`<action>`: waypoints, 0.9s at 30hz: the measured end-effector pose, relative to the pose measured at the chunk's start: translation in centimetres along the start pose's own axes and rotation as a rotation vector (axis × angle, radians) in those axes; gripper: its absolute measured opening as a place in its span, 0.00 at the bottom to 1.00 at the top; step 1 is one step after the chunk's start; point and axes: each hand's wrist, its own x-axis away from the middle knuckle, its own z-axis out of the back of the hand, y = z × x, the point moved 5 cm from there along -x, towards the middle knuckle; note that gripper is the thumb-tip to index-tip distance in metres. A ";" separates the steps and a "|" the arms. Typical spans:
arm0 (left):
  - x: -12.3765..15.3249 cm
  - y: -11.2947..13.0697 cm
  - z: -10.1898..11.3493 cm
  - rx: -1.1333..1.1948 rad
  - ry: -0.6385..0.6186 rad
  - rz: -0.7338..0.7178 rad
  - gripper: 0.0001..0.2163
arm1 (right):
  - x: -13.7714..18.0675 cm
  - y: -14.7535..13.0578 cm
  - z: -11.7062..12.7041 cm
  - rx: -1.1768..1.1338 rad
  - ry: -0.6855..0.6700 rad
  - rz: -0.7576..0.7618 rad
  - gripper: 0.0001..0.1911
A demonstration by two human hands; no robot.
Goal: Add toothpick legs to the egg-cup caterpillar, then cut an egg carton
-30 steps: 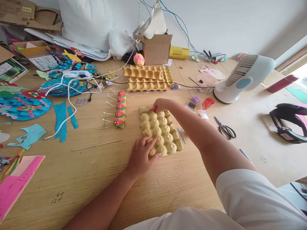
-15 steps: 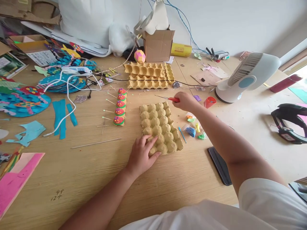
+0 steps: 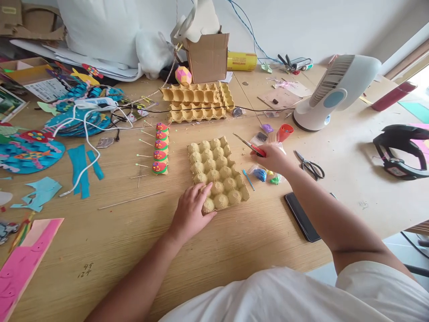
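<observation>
"Table [image 3: 127,250], what's on it?"
"Bumpy pulp egg tray [image 3: 218,162], between near and back edges. Left hand [image 3: 190,209] spread on its near-left corner; right hand [image 3: 273,157] gripping a red-handled tool [image 3: 258,150]."
"Cup [image 3: 286,133]?"
"Red, tapered, small bits inside."

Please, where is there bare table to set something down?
Bare wooden table lies between the bright-pink paper strip and the left forearm. Another patch: between the black-handled metal scissors and the black strapped headgear. Right of the beige pulp egg tray it is crowded: right hand, blue bagged lump, red plastic cup.
</observation>
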 end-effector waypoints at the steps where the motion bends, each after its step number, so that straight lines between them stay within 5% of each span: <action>1: -0.1 0.0 0.3 0.008 0.010 -0.004 0.40 | 1.2 0.0 -0.1 -0.045 -0.013 -0.002 0.13; 9: -0.3 1.5 5.8 0.228 0.180 -0.022 0.30 | 8.4 1.6 0.0 -0.463 0.011 -0.054 0.19; 18: -1.7 -1.3 12.9 0.872 0.148 0.302 0.28 | 10.4 0.6 1.2 -0.610 0.147 -0.020 0.19; 23: -4.1 -2.5 14.7 1.155 -0.022 0.437 0.26 | 10.1 -0.7 0.7 -0.591 0.251 0.107 0.12; 27: -5.3 -3.7 14.0 1.191 -0.130 0.551 0.31 | 9.9 -1.6 -0.8 -0.551 0.227 0.185 0.12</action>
